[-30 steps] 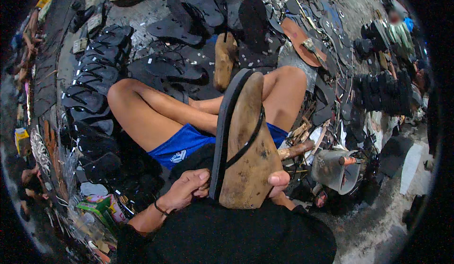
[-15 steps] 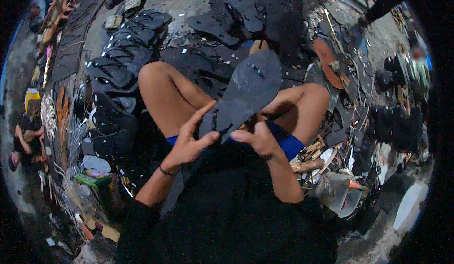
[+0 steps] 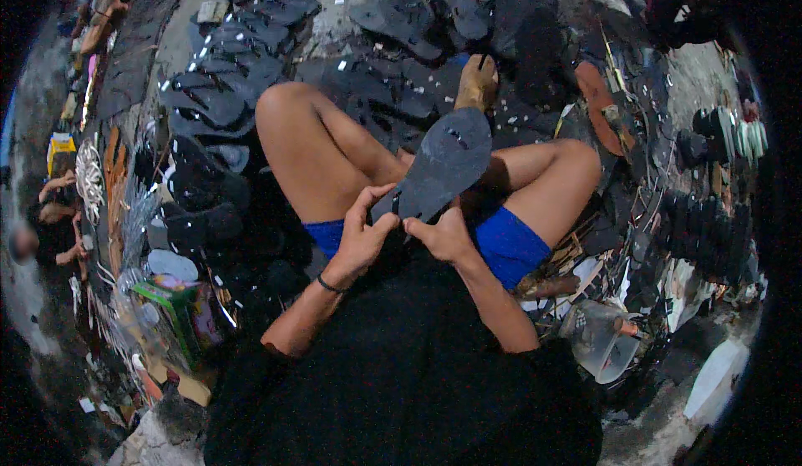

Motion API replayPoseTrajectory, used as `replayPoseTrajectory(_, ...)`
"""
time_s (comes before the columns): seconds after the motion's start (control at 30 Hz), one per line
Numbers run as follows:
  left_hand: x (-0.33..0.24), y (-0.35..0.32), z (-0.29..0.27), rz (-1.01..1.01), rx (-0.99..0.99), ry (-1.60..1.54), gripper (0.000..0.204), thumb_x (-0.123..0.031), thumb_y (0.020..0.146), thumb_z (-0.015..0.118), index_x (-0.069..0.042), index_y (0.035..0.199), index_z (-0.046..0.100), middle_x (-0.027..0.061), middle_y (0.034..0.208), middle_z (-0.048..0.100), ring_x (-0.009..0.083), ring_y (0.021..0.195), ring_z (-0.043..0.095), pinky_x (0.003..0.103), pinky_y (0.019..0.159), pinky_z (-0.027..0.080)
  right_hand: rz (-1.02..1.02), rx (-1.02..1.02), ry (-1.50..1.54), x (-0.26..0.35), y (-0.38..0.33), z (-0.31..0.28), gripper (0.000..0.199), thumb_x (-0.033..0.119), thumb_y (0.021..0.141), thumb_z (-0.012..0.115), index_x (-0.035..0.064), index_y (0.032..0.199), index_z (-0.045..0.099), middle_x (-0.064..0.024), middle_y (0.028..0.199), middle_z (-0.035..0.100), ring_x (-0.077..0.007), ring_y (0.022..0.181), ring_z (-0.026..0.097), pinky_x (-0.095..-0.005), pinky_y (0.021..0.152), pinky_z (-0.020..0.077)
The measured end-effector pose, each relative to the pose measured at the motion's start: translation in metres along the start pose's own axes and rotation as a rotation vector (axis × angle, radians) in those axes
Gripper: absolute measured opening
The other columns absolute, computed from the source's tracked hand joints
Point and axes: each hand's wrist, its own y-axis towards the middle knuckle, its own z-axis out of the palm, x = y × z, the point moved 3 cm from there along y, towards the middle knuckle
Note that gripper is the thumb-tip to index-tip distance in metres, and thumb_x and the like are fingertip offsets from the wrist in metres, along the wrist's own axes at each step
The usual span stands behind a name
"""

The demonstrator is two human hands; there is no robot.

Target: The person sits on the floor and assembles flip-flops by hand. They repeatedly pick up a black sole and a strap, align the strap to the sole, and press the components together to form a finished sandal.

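Note:
A dark grey flip-flop sole (image 3: 451, 161) is held over my lap between crossed legs, its wide end tilted up and away from me. The wide end has a small slit with a dark bit in it, and short black strap parts poke out near the close end. My left hand (image 3: 365, 236) pinches the left edge of that end, thumb on top. My right hand (image 3: 444, 234) grips the right side, its thumb close to the left one and its fingers partly hidden beneath. Just beyond the sole stands a tan, notched, wooden-looking piece (image 3: 476, 86).
Black flip-flops (image 3: 209, 98) lie in rows ahead and to the left. A reddish-brown sole (image 3: 597, 103) lies right. Nearby are a clear plastic container (image 3: 603, 345), a green box (image 3: 180, 307), a white strand bundle (image 3: 89, 174) and stacked dark soles (image 3: 710, 232). Another person (image 3: 58, 224) sits far left.
The sole's wide end has come lower and nearer to me, uncovering more of the tan piece. Both hands have shifted slightly, thumbs closer together. The view has moved a little.

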Motion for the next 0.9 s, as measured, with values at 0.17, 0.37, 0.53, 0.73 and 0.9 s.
replayPoseTrajectory(0.17, -0.046, -0.012, -0.01, 0.066, 0.183, -0.177, 0.063, -0.017, 0.082, 0.068, -0.005, 0.139, 0.043, 0.01, 0.134, 0.048, 0.0209, 0.129, 0.041, 0.034, 0.108, 0.031, -0.162, -0.163, 0.116, 0.096, -0.028, -0.01, 0.095, 0.027, 0.074, 0.082, -0.003, 0.142, 0.023, -0.0142, 0.131, 0.045, -0.0259, 0.123, 0.045, -0.0377, 0.104, 0.036)
replayPoseTrajectory(0.37, -0.113, 0.026, 0.02, 0.406, 0.181, -0.449, 0.09, -0.061, 0.086, 0.054, -0.002, 0.146, 0.021, 0.0126, 0.147, 0.034, 0.0261, 0.134, 0.035, 0.039, 0.112, 0.026, -0.222, -0.121, 0.074, 0.139, -0.026, -0.012, 0.079, 0.019, 0.086, 0.07, -0.0024, 0.144, 0.02, -0.0159, 0.136, 0.043, -0.0246, 0.127, 0.043, -0.0368, 0.108, 0.0323)
replayPoseTrajectory(0.53, -0.13, 0.048, 0.007, 0.371, -0.439, -0.195, 0.046, -0.042, 0.1, 0.042, -0.002, 0.117, 0.057, 0.0083, 0.12, 0.06, 0.0193, 0.111, 0.054, 0.035, 0.096, 0.043, -0.126, -0.071, -0.059, 0.118, -0.029, -0.026, 0.071, 0.019, 0.087, 0.069, -0.0062, 0.14, 0.03, -0.019, 0.134, 0.048, -0.0247, 0.125, 0.046, -0.0357, 0.106, 0.0358)
replayPoseTrajectory(0.73, -0.121, 0.094, -0.028, 0.079, 0.53, -1.556, 0.084, -0.048, 0.09, 0.057, 0.005, 0.145, 0.022, 0.0233, 0.145, 0.034, 0.0317, 0.113, 0.052, 0.038, 0.089, 0.05, -0.161, -0.274, -0.17, 0.033, 0.032, -0.074, 0.059, 0.024, 0.089, 0.066, -0.0034, 0.135, 0.042, -0.0159, 0.122, 0.058, -0.0226, 0.112, 0.055, -0.0356, 0.096, 0.0446)
replayPoseTrajectory(0.9, -0.053, 0.088, 0.001, -0.073, 0.843, -1.736, 0.087, -0.052, 0.088, 0.059, -0.001, 0.147, 0.022, 0.025, 0.145, 0.032, 0.0359, 0.117, 0.05, 0.043, 0.092, 0.05, -0.352, -0.456, -0.357, 0.067, 0.093, -0.073, 0.047, 0.017, 0.089, 0.064, -0.0014, 0.13, 0.048, -0.0178, 0.128, 0.054, -0.0276, 0.114, 0.055, -0.0378, 0.095, 0.0479)
